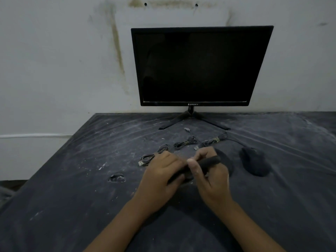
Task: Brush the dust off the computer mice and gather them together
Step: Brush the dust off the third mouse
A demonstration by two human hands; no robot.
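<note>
The brush (209,161), a dark rod, lies slantwise in the right hand (211,179), whose thumb and curled fingers grip its handle near the middle of the table (72,197). Its lower end runs under the fingers of the left hand (161,171), which bend down over something dark; whether they hold it cannot be told. A mouse (254,163) sits to the right, well apart from both hands, its cord leading back toward the monitor (198,66). A second mouse (226,161) shows just behind the right hand, partly hidden by it. Three coiled cables (185,143) with USB plugs lie in a row beyond the hands. The black table is streaked with pale dust, and an oval mark (117,178) is pressed in it left of the hands. The dark monitor stands against a stained white wall (54,60).
</note>
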